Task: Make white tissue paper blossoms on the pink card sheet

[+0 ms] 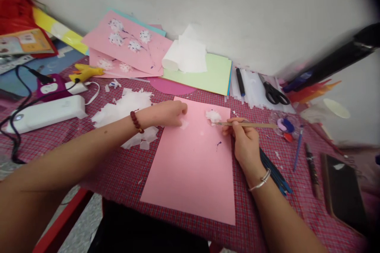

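A pink sheet of paper [190, 174] lies on the checked tablecloth in front of me. My left hand [173, 114] is over its upper left part, fingers closed in a pinch at a small piece of white tissue paper [184, 125]. In my right hand [245, 140], at the sheet's right edge, is a thin wooden stick [258, 125]. Its left tip is beside a clump of white tissue [213, 116] on the sheet. Below the clump is a small dark purple mark [219, 144]. A pile of torn tissue pieces [124, 106] lies left of the sheet, partly behind my left forearm.
Pink sheets with white tissue flowers [130, 43], a tissue roll [187, 53] and green paper [213, 73] lie at the back. A yellow glue gun [86, 72] and white power bank [47, 114] sit left. Scissors [274, 91], modelling clay [285, 125] and a dark phone-like slab [344, 189] lie right.
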`<state>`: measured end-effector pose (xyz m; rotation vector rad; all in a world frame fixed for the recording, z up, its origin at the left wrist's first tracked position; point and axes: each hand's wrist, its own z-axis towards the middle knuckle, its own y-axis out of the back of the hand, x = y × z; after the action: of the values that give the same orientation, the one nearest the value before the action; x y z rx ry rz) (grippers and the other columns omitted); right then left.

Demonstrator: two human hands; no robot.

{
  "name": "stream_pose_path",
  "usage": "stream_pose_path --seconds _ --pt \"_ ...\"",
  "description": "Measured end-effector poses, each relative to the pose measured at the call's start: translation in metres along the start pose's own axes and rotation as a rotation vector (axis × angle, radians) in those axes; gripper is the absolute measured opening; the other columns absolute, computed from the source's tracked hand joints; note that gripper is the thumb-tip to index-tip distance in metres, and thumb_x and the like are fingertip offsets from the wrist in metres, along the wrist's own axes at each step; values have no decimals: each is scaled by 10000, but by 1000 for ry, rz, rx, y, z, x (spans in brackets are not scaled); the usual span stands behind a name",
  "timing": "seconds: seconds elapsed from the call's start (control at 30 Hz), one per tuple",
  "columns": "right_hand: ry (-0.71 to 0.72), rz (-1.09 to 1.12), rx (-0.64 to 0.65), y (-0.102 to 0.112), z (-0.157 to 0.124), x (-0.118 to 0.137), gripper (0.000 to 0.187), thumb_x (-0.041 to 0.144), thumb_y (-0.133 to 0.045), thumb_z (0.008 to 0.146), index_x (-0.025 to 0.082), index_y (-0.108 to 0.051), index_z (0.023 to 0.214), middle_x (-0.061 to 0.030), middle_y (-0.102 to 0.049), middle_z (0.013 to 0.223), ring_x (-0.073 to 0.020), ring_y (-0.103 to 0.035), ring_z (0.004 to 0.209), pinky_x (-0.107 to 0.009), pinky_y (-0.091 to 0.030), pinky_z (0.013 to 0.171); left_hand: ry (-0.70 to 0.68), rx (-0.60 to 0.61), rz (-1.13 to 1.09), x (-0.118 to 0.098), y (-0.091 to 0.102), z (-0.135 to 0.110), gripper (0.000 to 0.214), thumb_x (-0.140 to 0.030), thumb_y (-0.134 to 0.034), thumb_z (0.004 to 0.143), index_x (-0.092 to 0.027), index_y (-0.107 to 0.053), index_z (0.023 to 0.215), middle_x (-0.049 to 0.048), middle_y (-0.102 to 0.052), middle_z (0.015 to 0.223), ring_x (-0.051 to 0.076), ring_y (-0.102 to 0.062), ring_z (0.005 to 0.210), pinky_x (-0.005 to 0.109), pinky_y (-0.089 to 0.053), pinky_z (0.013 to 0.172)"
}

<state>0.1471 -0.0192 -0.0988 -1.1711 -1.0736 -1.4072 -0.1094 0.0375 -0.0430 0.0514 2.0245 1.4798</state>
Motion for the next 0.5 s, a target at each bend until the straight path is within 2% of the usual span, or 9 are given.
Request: stream_pose_path --seconds 0.1,0.2,0.37,0.5 --pt "37 -26 10 -1 -1 2 178 345 -536 874 193 -624 850 -11 -624 703 -152 -595 614 -318 -506 621 45 1 -44 7 -10 -3 195 -181 -576 603 -191 -602 796 8 -604 676 137 -498 555 235 -291 483" --pt "84 -117 25 -3 -4 3 168 324 -543 868 192 -630 810 -12 -610 730 -150 -591 632 -309 -499 621 43 41 -80 8 -14 -4 29 -193 -550 613 -189 -552 642 13 -584 604 139 -497 525 242 -293 473" --pt "114 -171 42 -8 -5 3 159 319 -544 867 188 -625 829 -12 -602 741 -142 -579 605 -297 -487 592 51 34 -265 -4 -2 -1 40 -150 -558 594 -175 -528 584 -3 -548 558 108 -462 490 229 -291 465" --pt "138 -266 6 -8 -2 1 192 323 -513 890 181 -627 830 -28 -622 794 -138 -585 618 -294 -484 602 -67 -20 -418 -21 6 12 85 -103 -558 597 -176 -515 596 -32 -489 526 83 -416 470 215 -267 450"
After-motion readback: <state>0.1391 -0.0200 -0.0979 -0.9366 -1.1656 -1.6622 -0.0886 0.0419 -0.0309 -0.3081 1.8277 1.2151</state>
